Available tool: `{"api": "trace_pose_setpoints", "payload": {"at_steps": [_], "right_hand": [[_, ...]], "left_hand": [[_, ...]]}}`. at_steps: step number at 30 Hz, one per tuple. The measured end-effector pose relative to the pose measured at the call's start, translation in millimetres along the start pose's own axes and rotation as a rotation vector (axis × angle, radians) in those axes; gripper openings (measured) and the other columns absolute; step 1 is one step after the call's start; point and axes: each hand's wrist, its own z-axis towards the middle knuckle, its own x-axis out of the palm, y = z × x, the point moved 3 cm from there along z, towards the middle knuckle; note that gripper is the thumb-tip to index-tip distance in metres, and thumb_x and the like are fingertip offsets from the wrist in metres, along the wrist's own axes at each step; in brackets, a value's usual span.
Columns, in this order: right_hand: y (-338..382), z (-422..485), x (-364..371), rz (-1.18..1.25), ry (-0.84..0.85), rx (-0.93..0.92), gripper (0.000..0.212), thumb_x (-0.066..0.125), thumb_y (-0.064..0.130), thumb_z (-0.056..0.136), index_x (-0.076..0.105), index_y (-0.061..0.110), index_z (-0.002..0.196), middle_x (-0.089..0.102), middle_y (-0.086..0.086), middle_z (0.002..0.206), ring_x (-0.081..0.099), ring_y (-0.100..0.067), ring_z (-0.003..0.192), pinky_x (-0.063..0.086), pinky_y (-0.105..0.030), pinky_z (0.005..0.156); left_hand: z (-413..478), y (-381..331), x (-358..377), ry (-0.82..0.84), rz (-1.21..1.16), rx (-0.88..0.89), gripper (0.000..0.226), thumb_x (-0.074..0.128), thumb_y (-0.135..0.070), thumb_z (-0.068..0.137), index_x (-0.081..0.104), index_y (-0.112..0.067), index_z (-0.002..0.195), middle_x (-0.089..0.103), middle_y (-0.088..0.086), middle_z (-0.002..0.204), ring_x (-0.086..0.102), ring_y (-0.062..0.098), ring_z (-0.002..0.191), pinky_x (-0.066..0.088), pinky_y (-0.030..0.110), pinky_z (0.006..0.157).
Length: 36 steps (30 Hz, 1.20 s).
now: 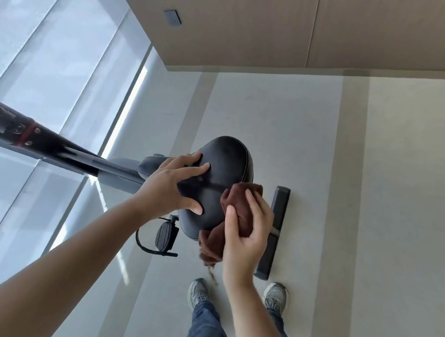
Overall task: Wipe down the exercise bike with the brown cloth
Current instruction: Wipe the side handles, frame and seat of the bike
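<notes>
Open left hand [174, 185] presses the saddle [227, 155] — right hand [249, 235] grips brown cloth [234, 198] just beside.

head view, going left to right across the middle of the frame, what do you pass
window blinds → bike frame → left hand resting on the saddle → saddle → right hand with fingers round the brown cloth → stabiliser bar on the floor

Brown cloth [242, 210], black saddle [224, 163], grey shoes [198, 292], blue jeans [207, 325].
</notes>
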Motion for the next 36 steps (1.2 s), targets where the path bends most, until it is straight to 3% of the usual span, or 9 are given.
{"api": "trace_pose_setpoints", "payload": {"at_steps": [2,4,10,14,18,24,26,32,36], "right_hand": [[-2,-15,4,-0.008,-0.063,-0.009,0.031,0.061,0.021,0.083,0.060,0.015,0.113,0.054,-0.013,0.120,0.050,-0.021,0.118,0.042,-0.030,0.100],[1,-2,3,-0.030,-0.036,-0.062,0.028,0.061,0.021,0.082,0.062,0.016,0.109,0.055,-0.012,0.117,0.052,-0.019,0.114,0.042,-0.026,0.098],[10,82,2,-0.060,0.220,-0.006,0.031,0.063,0.025,0.079,0.063,0.018,0.109,0.058,-0.002,0.114,0.054,-0.008,0.111,0.040,-0.022,0.098],[13,36,-3,-0.162,0.186,-0.112,0.032,0.060,0.025,0.081,0.062,0.015,0.112,0.053,-0.009,0.119,0.050,-0.010,0.116,0.036,-0.016,0.099],[21,51,2,-0.266,0.221,-0.185,0.032,0.060,0.027,0.081,0.065,0.012,0.108,0.054,-0.007,0.117,0.050,-0.012,0.114,0.035,-0.015,0.099],[45,125,35,-0.600,0.722,-0.251,0.029,0.071,0.022,0.078,0.067,0.026,0.107,0.055,0.004,0.116,0.051,-0.021,0.113,0.039,-0.037,0.101],[50,138,45,-0.662,0.869,-0.234,0.030,0.071,0.022,0.078,0.067,0.031,0.107,0.055,0.007,0.116,0.050,-0.020,0.113,0.039,-0.038,0.101],[54,155,63,-0.703,1.095,-0.297,0.030,0.073,0.020,0.077,0.068,0.029,0.106,0.056,0.008,0.114,0.050,-0.016,0.113,0.038,-0.034,0.101],[59,172,87,-0.698,1.370,-0.261,0.029,0.072,0.017,0.078,0.069,0.028,0.104,0.058,0.006,0.112,0.052,-0.004,0.107,0.034,-0.013,0.096]], "left_hand": [[0,2,1,0.015,-0.004,0.003,0.102,0.087,-0.030,0.050,0.030,-0.032,0.135,0.032,-0.014,0.138,0.027,0.019,0.134,0.016,0.027,0.107],[0,4,2,0.022,-0.007,-0.005,0.103,0.087,-0.030,0.052,0.026,-0.032,0.135,0.030,-0.014,0.140,0.024,0.018,0.135,0.012,0.023,0.106],[-2,3,3,0.014,-0.028,0.001,0.098,0.085,-0.032,0.055,0.027,-0.039,0.133,0.025,-0.019,0.140,0.018,0.005,0.130,-0.003,-0.003,0.094],[-3,-1,1,0.006,-0.071,-0.003,0.091,0.086,-0.031,0.056,0.040,-0.034,0.135,0.027,-0.017,0.143,0.018,0.007,0.132,0.000,0.002,0.097],[-3,0,3,0.016,-0.082,0.006,0.090,0.085,-0.035,0.056,0.040,-0.033,0.135,0.028,-0.009,0.148,0.018,0.016,0.136,0.009,0.020,0.106],[-2,-1,4,0.047,0.000,0.018,0.090,0.081,-0.042,0.059,0.037,-0.034,0.137,0.022,-0.007,0.151,0.015,0.018,0.136,0.014,0.038,0.112],[-1,-1,3,0.071,0.038,0.021,0.089,0.078,-0.045,0.062,0.035,-0.035,0.139,0.019,-0.006,0.151,0.013,0.018,0.136,0.016,0.047,0.111],[0,-3,1,0.088,0.100,-0.014,0.088,0.075,-0.050,0.063,0.031,-0.040,0.139,0.015,-0.009,0.152,0.010,0.014,0.137,0.016,0.045,0.110],[-4,-10,-4,0.067,0.182,-0.102,0.087,0.074,-0.049,0.065,0.028,-0.046,0.139,0.013,-0.004,0.152,0.007,0.016,0.138,0.009,0.034,0.109]]}}
